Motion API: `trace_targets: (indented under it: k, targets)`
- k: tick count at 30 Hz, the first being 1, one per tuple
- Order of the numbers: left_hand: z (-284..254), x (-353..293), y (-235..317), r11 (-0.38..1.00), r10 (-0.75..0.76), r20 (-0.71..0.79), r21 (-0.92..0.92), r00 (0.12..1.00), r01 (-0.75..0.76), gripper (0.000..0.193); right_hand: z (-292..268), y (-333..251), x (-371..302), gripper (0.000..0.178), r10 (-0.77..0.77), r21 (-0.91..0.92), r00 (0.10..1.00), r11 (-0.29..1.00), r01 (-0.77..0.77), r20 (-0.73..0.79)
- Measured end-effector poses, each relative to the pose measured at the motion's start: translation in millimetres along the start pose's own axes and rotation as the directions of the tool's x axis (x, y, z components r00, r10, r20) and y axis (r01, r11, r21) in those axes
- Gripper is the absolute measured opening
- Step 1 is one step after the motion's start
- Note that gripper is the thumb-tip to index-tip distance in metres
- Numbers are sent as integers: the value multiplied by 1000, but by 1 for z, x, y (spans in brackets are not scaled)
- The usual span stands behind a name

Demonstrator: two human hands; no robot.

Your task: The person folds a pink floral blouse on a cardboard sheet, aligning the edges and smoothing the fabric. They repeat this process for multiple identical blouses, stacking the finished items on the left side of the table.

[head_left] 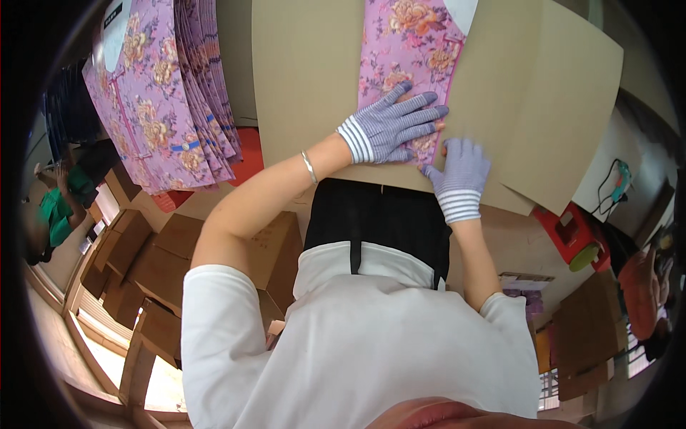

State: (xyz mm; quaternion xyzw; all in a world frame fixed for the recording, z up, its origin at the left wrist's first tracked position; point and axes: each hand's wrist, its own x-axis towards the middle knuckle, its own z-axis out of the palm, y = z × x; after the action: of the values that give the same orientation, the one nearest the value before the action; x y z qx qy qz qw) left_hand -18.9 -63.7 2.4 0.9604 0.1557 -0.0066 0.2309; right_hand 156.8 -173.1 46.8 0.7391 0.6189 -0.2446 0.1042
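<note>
A folded pink-purple floral garment (411, 61) with a magenta edge lies on the cardboard-coloured work surface (307, 71) in front of me. White card or paper (463, 13) shows at its top right corner. My left hand (391, 127), in a striped grey-purple glove, rests flat across the garment's near part with its fingers spread. Beside the garment's near right corner is my right hand (461, 171), gloved alike, its thumb toward the cloth edge and its fingers stretched out. Those fingertips are slightly blurred, and nothing shows in the hand.
At left, a thick stack of matching folded floral garments (153, 107) rises above a red stool or bin (246, 154). Cardboard boxes (171, 250) stand behind on the left. A red plastic object (572, 232) and a teal tool with a cord (620, 182) are at right. Other people (61, 211) are nearby.
</note>
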Motion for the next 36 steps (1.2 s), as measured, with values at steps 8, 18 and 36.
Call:
trace_targets:
  k: [8, 18, 36]
  targets:
    - [-65, 83, -117, 993, 37, -249, 115, 968, -9, 70, 3, 7, 3, 51, -17, 170, 999, 985, 9, 41]
    - [-105, 137, -211, 926, 81, -492, 360, 867, 118, 65, -3, 5, 7, 50, -33, 95, 997, 995, 26, 73]
    - [55, -40, 105, 810, -374, -467, -586, 801, 36, 64, 3, 43, 13, 31, -42, 762, 995, 647, -41, 89]
